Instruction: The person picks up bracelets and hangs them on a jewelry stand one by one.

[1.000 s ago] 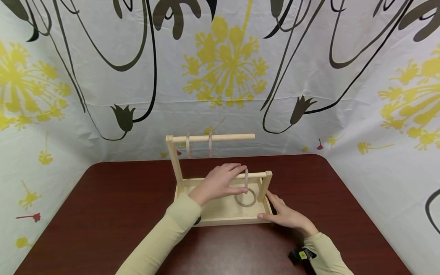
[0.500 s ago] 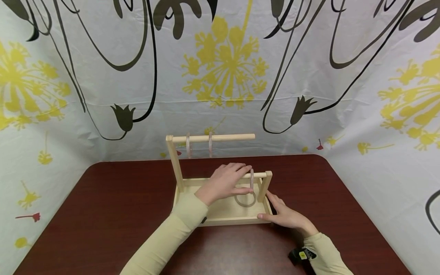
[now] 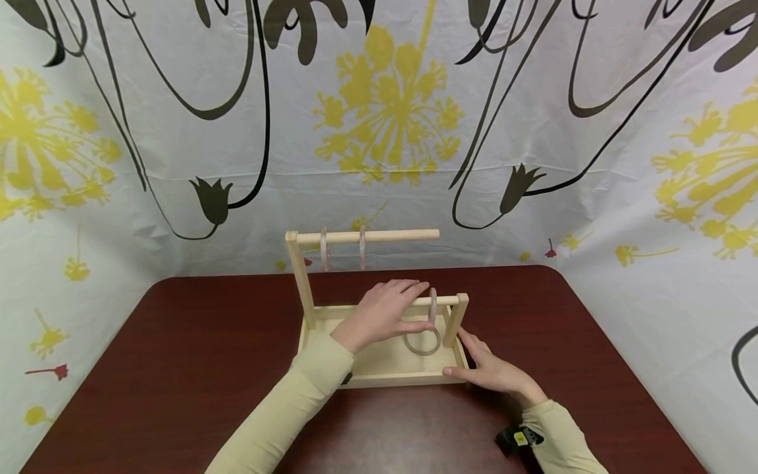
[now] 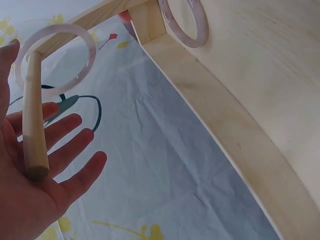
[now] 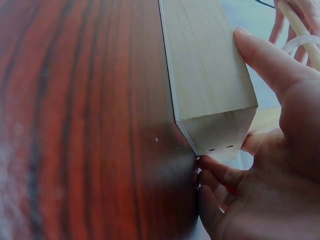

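Note:
A pale wooden jewelry stand (image 3: 391, 380) has a tray base, a high bar (image 3: 397, 235) and a lower bar (image 3: 449, 301). One pale pinkish bangle (image 3: 433, 304) hangs around the lower bar near its right post. My left hand (image 3: 379, 313) is beside that bangle, thumb and index near its rim. In the left wrist view its fingers (image 4: 75, 172) are spread behind the dowel (image 4: 35, 115), with the bangle (image 4: 91, 52) beyond them. My right hand (image 3: 497, 374) grips the stand's right front corner (image 5: 215, 85), thumb on the front wall and fingers around the end.
Two bangles hang on the high bar, a left one (image 3: 324, 250) and a right one (image 3: 362, 249). Another bangle (image 3: 422, 353) lies in the tray below my left hand. The dark red table (image 3: 207, 342) meets a patterned cloth (image 3: 391, 197) behind.
The bangle on the lower bar has slid right, toward the post, with my left hand following. Most recently that hand has drawn back slightly left. My right hand stays in place.

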A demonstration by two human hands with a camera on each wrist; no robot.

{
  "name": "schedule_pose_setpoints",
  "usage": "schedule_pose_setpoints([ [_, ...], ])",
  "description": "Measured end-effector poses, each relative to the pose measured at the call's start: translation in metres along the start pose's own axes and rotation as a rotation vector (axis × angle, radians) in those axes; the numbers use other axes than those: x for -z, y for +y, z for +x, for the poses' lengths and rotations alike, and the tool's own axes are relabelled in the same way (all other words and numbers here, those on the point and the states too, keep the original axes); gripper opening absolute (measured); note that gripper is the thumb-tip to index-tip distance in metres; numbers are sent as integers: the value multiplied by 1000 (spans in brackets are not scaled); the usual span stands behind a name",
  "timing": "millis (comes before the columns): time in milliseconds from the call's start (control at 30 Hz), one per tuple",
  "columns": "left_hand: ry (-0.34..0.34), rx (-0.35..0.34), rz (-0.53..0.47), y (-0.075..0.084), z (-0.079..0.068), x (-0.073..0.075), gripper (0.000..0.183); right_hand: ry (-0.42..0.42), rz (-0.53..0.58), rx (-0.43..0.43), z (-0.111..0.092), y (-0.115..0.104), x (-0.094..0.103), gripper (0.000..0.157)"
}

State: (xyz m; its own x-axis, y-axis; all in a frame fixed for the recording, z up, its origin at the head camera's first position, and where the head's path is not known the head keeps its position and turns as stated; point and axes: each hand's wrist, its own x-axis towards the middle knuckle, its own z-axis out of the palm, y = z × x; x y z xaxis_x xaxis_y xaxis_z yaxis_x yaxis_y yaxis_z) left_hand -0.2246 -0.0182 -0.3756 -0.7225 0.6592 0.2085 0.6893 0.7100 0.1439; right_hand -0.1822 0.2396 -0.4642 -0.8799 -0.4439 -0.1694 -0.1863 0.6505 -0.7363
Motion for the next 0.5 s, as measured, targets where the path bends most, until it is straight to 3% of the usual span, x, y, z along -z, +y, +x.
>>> schedule_pose_setpoints([
  [500,122,116,-291,-24,-25,-1,76,-6,15,6,0,1,1,96],
])
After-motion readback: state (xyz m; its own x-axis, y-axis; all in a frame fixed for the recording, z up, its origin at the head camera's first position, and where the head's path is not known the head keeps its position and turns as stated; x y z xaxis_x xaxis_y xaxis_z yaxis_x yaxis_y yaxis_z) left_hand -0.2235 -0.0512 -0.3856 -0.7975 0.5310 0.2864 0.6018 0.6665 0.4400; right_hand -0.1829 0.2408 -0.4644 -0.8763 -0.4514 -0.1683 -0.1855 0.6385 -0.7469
